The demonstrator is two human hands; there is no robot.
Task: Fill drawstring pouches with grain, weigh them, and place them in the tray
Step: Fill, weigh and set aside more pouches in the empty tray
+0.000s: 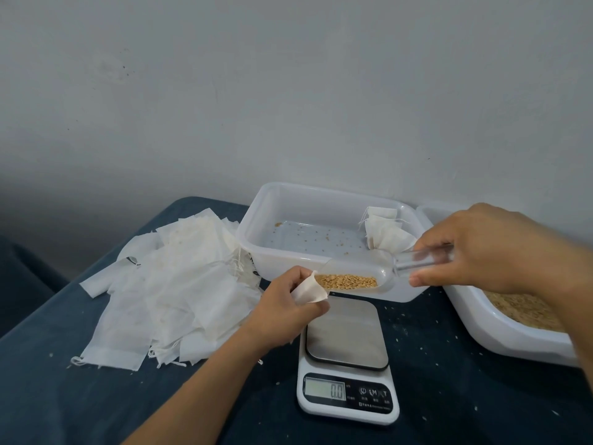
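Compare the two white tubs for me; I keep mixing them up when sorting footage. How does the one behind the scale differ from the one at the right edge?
The tray behind the scale holds filled pouches in one corner and scattered grains; the grain tub holds a bed of loose grain. The tray shows whole; the grain tub is cut off by the right hand. Both are white plastic tubs.

Left hand [285,295] raised, fingers curled in a pinch; right hand [481,248] level beside it, fingers closed in a grip.

scale [347,335] platform bare | tray [253,234] floor open left | pouch pile [167,290] covers table's left
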